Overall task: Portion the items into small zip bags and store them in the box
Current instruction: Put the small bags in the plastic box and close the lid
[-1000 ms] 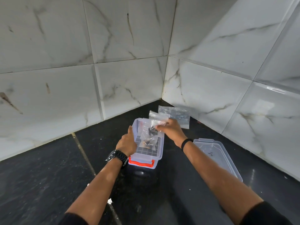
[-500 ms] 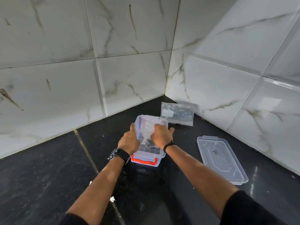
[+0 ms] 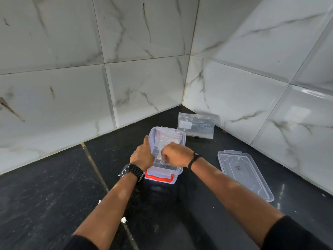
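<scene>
Setting: dark speckled stone desk (image 3: 54, 195) in a corner of white marble-look wall tiles (image 3: 144, 87).
Box: clear plastic box (image 3: 181, 170) with an orange latch (image 3: 158, 179), open, sitting mid-desk just ahead of both forearms.
Left hand: left hand (image 3: 142, 156) rests against the box's left wall, thumb raised along the rim, bracing it; fingers mostly hidden behind the wall.
Right hand: right hand (image 3: 175, 156) reaches down inside the box, fingers curled, pinching a small zip bag (image 3: 163, 158) low near the floor of the box.
Already stored: more small zip bags (image 3: 168, 138) lie flat at the far end of the box.
Supply: larger clear packet (image 3: 197, 125) lies behind the box, near the wall corner, apart from it.
Lid: box lid (image 3: 243, 174) lies on the desk to the right, well apart.
Step, my read: seating this bag in the box.
Tip: keep the left brace on, lay the bag flat beside the others, let go only once it's down so it doesn't spring up and foul the lid.
</scene>
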